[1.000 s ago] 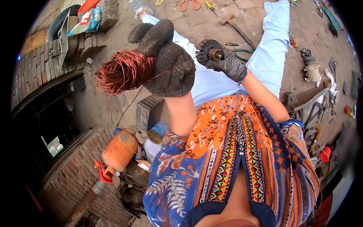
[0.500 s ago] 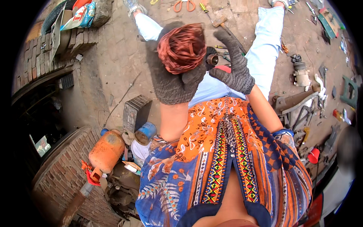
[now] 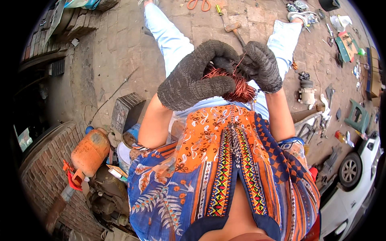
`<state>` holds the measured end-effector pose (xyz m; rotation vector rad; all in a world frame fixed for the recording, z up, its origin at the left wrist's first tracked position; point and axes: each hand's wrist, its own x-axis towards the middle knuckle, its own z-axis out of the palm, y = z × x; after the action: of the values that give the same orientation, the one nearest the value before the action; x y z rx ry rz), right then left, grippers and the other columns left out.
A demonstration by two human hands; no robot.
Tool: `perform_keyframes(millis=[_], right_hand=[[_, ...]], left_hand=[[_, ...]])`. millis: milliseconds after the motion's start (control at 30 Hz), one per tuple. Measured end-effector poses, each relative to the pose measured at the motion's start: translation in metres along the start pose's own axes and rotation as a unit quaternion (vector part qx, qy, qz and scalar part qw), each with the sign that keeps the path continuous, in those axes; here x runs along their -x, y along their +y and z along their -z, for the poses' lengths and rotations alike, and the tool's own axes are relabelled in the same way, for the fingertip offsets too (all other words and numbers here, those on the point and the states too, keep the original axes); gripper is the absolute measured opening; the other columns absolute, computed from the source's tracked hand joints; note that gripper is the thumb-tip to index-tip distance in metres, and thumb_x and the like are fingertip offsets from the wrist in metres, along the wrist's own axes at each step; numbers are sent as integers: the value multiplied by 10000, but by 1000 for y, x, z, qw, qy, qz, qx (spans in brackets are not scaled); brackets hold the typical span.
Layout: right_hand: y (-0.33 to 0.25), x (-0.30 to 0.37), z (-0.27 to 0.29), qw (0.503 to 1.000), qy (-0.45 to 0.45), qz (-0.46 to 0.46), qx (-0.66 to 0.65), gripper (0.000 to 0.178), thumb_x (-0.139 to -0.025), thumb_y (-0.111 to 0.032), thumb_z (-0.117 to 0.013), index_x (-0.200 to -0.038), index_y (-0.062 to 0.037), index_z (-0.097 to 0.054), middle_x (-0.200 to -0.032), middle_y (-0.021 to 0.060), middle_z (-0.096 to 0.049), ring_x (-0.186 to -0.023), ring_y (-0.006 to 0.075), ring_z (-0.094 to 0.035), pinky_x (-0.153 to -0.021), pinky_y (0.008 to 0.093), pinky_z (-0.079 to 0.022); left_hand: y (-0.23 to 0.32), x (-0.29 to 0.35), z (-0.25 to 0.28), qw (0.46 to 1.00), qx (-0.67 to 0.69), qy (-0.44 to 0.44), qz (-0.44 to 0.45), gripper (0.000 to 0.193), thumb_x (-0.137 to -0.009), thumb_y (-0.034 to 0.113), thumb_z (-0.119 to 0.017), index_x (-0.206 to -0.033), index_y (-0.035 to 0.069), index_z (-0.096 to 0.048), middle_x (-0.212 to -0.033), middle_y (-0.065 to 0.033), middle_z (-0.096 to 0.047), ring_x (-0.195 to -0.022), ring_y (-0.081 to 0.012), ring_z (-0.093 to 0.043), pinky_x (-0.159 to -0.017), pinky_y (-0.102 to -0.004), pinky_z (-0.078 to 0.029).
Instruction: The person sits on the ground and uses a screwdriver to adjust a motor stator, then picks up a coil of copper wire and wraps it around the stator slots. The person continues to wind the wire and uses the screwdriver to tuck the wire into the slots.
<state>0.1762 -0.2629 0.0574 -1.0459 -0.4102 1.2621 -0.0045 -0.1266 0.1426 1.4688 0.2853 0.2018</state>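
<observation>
We've got our gloved left hand (image 3: 183,85) wrapped around the copper wire bundle (image 3: 240,89), right over our pale blue jeans (image 3: 165,36)! Opposite, our right hand (image 3: 262,66) curls in close by one raised strand (image 3: 240,62); whether it pinches, we can't tell. Beyond both, a hammer (image 3: 233,27) lies on paved ground (image 3: 124,46).

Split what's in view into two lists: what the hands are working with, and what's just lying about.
In use:
- Bundle of reddish wire, held in the gloved left hand
- Loose strand, apparently pinched by the gloved right hand

Seemingly just lying about, untouched:
- Hammer
- Yellow-handled screwdriver
- Orange tank
- Dark box
</observation>
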Motion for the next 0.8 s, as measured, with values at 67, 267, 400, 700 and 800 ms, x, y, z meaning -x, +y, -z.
perform_keyframes(millis=[67, 267, 400, 700, 800], right_hand=[[-24, 7, -5, 996, 34, 35, 73, 192, -896, -204, -569, -926, -18, -608, -766, 50, -643, -657, 127, -615, -578, 248, -498], [-61, 42, -54, 889, -5, 231, 394, 93, -817, -75, -629, -861, -2, -665, -801, 104, -658, -701, 240, -643, -639, 328, -493], [-54, 50, -67, 816, -30, 295, 497, 142, -826, -89, -605, -946, -46, -668, -832, 79, -654, -725, 251, -633, -646, 339, -495], [-20, 54, -66, 933, 60, 144, 325, 207, -893, -67, -526, -1061, -20, -637, -844, 97, -677, -771, 188, -652, -708, 286, -505], [-20, 61, -55, 820, 146, 243, 497, 340, -846, -107, -607, -1158, 23, -568, -1055, 159, -636, -997, 244, -604, -873, 344, -463]], left_hand=[[-5, 1, 2, 994, -110, 8, -2, 495, -786, 239, -729, -1161, 7, -504, -1032, -92, -574, -921, -145, -581, -798, -285, -485], [-11, -24, -8, 969, -202, 106, -97, 447, -772, 115, -727, -1141, 14, -496, -985, -71, -558, -904, -144, -558, -797, -282, -478], [-21, -40, -20, 973, -64, 182, -125, 371, -795, 90, -698, -1105, 14, -508, -1002, -57, -551, -907, -125, -542, -800, -277, -479], [-28, -43, -37, 967, 144, 206, -46, 257, -865, 158, -598, -1067, 16, -529, -948, -31, -580, -869, -95, -535, -782, -246, -464], [-25, -46, -34, 966, 140, 209, -58, 254, -867, 171, -596, -1071, 32, -532, -944, -21, -579, -847, -88, -535, -744, -235, -469]])
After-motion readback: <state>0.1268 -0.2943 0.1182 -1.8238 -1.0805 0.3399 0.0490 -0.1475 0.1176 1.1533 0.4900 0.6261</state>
